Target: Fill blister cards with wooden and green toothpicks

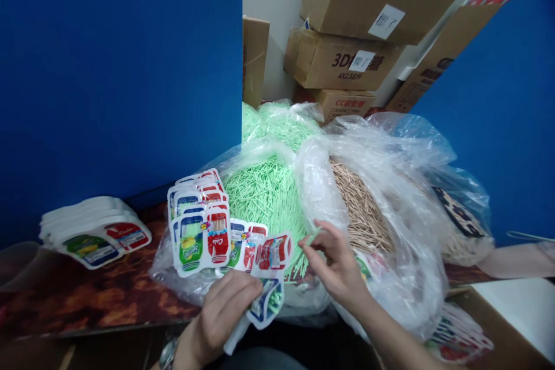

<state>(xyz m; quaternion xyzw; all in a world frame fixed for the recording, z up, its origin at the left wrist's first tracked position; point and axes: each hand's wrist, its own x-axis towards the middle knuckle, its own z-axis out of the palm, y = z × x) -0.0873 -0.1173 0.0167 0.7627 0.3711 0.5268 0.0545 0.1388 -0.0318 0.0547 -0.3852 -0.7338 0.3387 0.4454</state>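
Bags (390,196) hold green sticks (264,185) and tan sticks (359,208); left hand (225,312) grips pouch (271,295).

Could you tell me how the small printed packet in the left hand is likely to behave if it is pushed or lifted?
The packet is probably light and floppy: it bends in the left hand. Its glossy film may be slippery. The green sticks inside might slide out if it is tipped.

Packet stack (97,231) left on table (87,295); stick bags (368,196) right; boxes (347,29) behind, probably floor-stacked.
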